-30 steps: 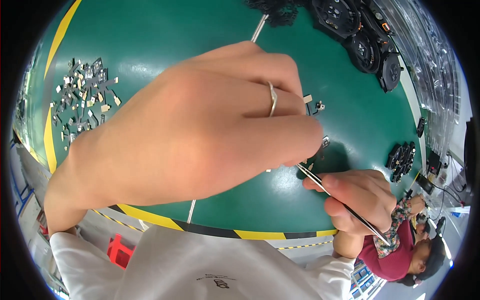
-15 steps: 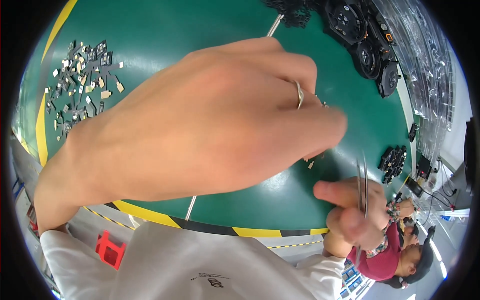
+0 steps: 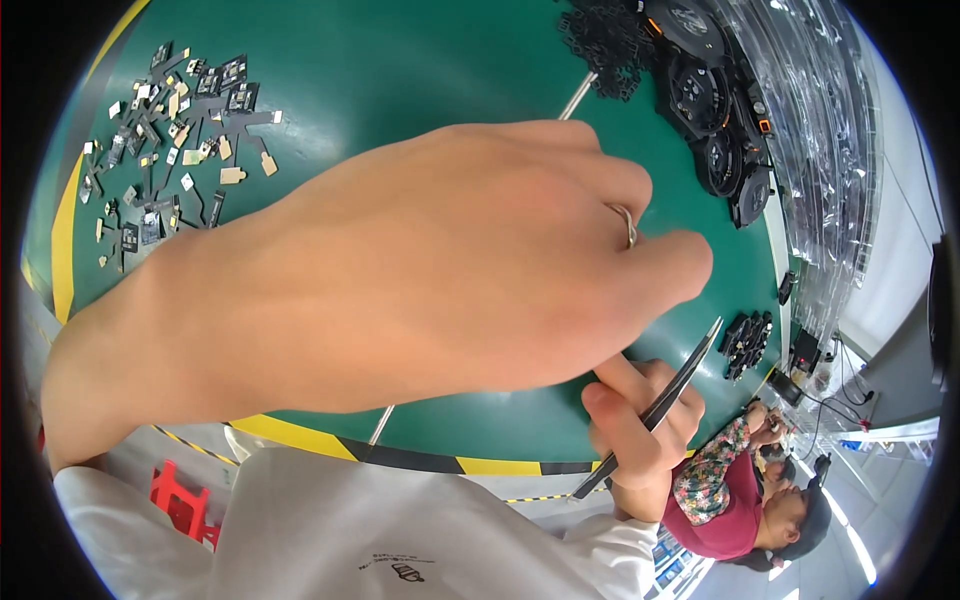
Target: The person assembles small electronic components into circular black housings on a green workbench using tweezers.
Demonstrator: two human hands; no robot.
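Observation:
My left hand (image 3: 440,270), with a ring on one finger, reaches across the green tabletop (image 3: 400,60). Its fingers are curled, and the back of the hand hides whatever they hold. Close beside it, at the lower right, my right hand (image 3: 632,440) grips a pair of dark tweezers (image 3: 688,374) with pale tips. These slant up to the right, and their tips have nothing visible between them. The right index finger passes partly behind the left hand, so I cannot tell whether they touch.
Small electronic parts (image 3: 180,140) lie scattered at the left. Black pieces (image 3: 606,45) are heaped at the far edge beside round black housings (image 3: 700,95). Smaller black parts (image 3: 747,343) and clear plastic packaging (image 3: 815,130) are at the right. A co-worker (image 3: 740,500) sits beyond the right corner.
My right hand has moved left, close to the left hand. The tweezers have turned from nearly upright to a slant. My left hand appears slightly lower, still curled; the whole view has shifted.

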